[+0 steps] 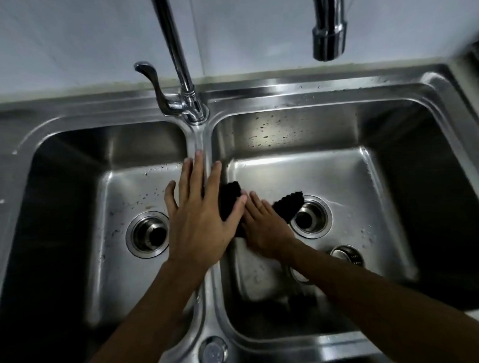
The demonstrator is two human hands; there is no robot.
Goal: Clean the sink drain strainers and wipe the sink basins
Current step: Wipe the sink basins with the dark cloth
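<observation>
In the right basin (370, 175), on its floor just beside the open drain (311, 218), my right hand (265, 227) lies flat on a dark cloth (229, 201). The fingers are straight and press it to the steel rather than curling round it. My left hand (198, 210) is spread open with straight fingers over the divider (199, 139) between the basins, and its thumb meets the cloth's edge. I cannot tell whether it bears weight or only hovers.

Further out, a strainer (347, 255) lies loose on the right basin's floor, out of its drain. A pale thing half hidden under my right forearm may be the second one; I cannot say. The left basin (118, 192) has its drain (150, 234) open too, and its floor is speckled.

I judge this to be the wiping step, in the right basin. The next move calls for steady pressure while sweeping the cloth across the floor and up the spotted back wall, and the left basin comes after that.

I can read no brand, label or writing on the faucet (186, 82) or the sink.
</observation>
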